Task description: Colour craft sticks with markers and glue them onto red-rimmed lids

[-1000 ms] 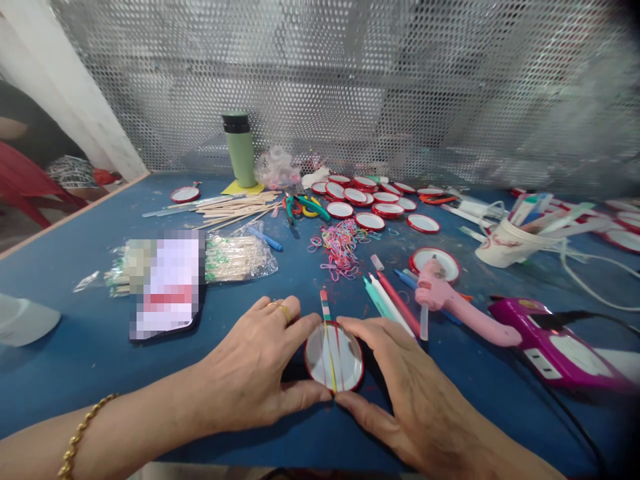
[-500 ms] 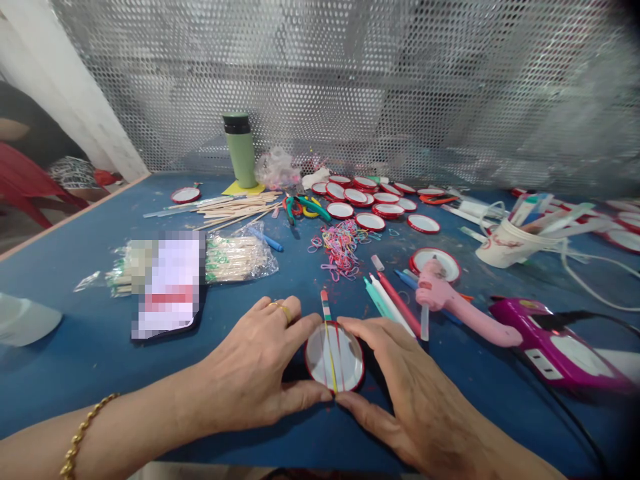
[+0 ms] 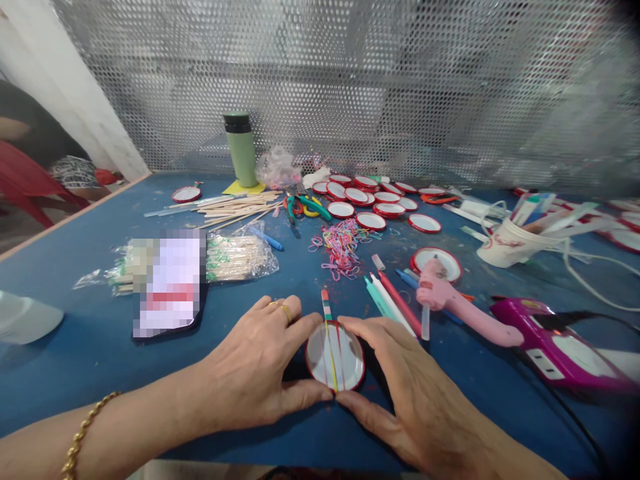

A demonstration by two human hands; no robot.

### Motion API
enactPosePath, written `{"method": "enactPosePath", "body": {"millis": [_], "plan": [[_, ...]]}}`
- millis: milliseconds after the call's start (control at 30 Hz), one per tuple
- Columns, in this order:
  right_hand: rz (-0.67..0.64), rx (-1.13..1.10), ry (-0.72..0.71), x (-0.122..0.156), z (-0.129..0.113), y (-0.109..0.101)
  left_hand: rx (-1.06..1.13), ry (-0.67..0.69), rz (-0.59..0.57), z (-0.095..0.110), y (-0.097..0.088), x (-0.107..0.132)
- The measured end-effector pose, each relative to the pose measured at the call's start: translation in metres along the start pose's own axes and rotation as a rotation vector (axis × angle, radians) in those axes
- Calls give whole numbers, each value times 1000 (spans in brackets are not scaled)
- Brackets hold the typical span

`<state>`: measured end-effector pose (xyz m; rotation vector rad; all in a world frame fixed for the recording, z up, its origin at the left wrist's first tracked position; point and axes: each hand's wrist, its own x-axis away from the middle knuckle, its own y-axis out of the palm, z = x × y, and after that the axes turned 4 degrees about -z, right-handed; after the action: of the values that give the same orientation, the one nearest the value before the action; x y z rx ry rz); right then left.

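Observation:
Between my hands, a round jar lid (image 3: 353,363) with a white inside and red rim lies on the blue table. Yellow and reddish rubber bands (image 3: 333,353) stretch across it. A short striped stick (image 3: 326,303) juts out past its far edge. My left hand (image 3: 270,357) grips the lid's left side, thumb at the near rim and index finger at the far rim. My right hand (image 3: 395,373) holds the right side the same way, so both thumbs nearly meet at the near edge. A heap of coloured rubber bands (image 3: 343,243) lies beyond the lid.
Right of my hands are marker pens (image 3: 395,303), a pink glue gun (image 3: 465,313), a purple power strip (image 3: 555,347) and a paper cup (image 3: 505,243). At left lie a phone (image 3: 173,287) and bagged wooden sticks (image 3: 240,257). Behind stand a green bottle (image 3: 241,153) and many lids (image 3: 385,208).
Both hands keep the same hold on the lid, which has not visibly moved. Only a very slight shift of the whole view shows.

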<state>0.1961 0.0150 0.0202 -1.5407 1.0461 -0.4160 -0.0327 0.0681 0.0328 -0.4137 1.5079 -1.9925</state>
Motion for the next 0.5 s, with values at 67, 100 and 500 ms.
{"method": "enactPosePath", "body": {"millis": [67, 100, 500], "plan": [[7, 4, 0, 0, 0, 0, -3, 3, 6, 0, 0, 0], [9, 7, -1, 0, 0, 0, -5, 4, 11, 0, 1, 1], [-5, 22, -16, 1, -1, 0, -18, -10, -8, 2, -1, 1]]}}
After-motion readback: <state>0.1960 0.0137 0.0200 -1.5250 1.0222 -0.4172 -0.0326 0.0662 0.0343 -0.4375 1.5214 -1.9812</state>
